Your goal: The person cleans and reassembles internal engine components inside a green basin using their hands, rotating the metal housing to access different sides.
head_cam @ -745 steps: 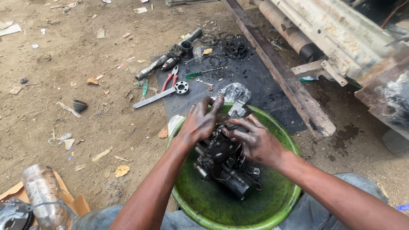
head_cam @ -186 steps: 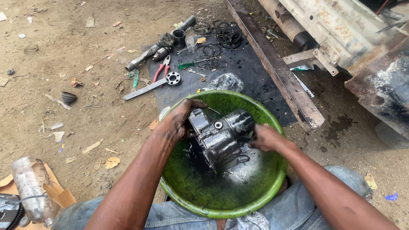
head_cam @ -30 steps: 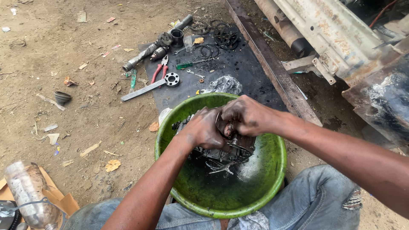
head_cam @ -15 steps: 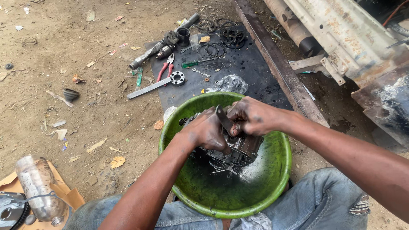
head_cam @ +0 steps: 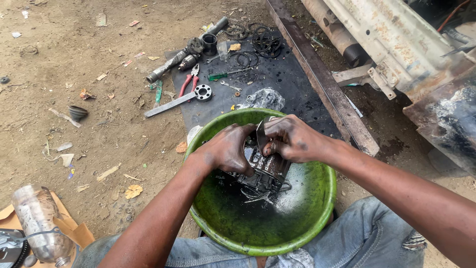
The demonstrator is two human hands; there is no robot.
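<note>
Inside the green basin (head_cam: 302, 233), a dark, oily engine part (head_cam: 262, 171) is held just above the wet bottom, towards the far rim. The left hand (head_cam: 225, 149) is closed over the part's near left side, fingers wrapped round its top edge. The right hand (head_cam: 290, 139) is closed on the upper right of the part, with the fingers curled about a thin, curved metal piece (head_cam: 261, 133) standing at the part's top; whether that piece is loose or fixed cannot be told. Both hands are blackened with oil, and they almost meet above the part. Dark liquid and specks are seen on the basin floor below the part.

Beyond the basin's far rim, a black mat (head_cam: 277, 79) is laid on the dirt, and a crumpled clear bag (head_cam: 262, 98) lies just beside the rim. Further out on the mat, red-handled pliers (head_cam: 188, 82), a long flat wrench (head_cam: 176, 101), a green-handled screwdriver (head_cam: 225, 75) and several gears (head_cam: 267, 42) are noted. To the right of the basin, a rusty steel beam (head_cam: 317, 74) runs away at a slant. To the near left of the basin, a clear plastic bottle (head_cam: 42, 223) lies on cardboard. Blue jeans (head_cam: 369, 238) are seen at the basin's near side.
</note>
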